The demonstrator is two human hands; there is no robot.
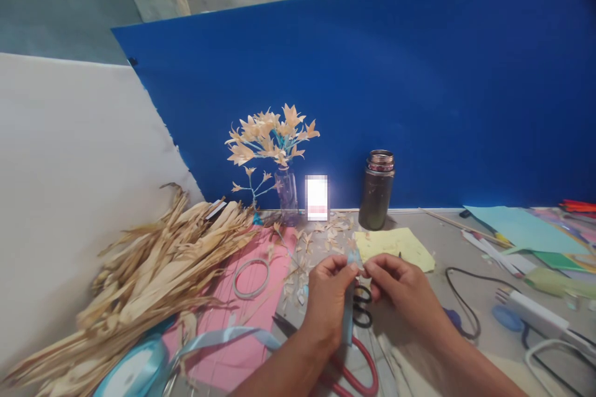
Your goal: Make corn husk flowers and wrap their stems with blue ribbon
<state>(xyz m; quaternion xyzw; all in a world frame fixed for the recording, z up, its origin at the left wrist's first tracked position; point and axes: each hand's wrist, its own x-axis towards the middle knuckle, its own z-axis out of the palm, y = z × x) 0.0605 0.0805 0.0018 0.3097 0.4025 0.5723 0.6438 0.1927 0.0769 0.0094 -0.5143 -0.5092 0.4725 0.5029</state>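
My left hand (328, 297) and my right hand (400, 285) meet above the table, and their fingertips pinch the top of a narrow light-blue ribbon strip (347, 316) that hangs down between them. Under the hands lie black-handled scissors (362, 307) and red-handled scissors (358, 366). A light-blue ribbon spool (133, 372) sits at the lower left with its loose ribbon (223, 338) trailing over a pink sheet (246, 322).
A pile of dried corn husks (153, 273) fills the left. A small vase of husk flowers (274, 148), a dark jar (377, 189) and a yellow sheet (395, 245) stand near the blue backboard (419, 86). A tape ring (251, 278), cables (465, 304) and coloured papers (521, 226) lie around.
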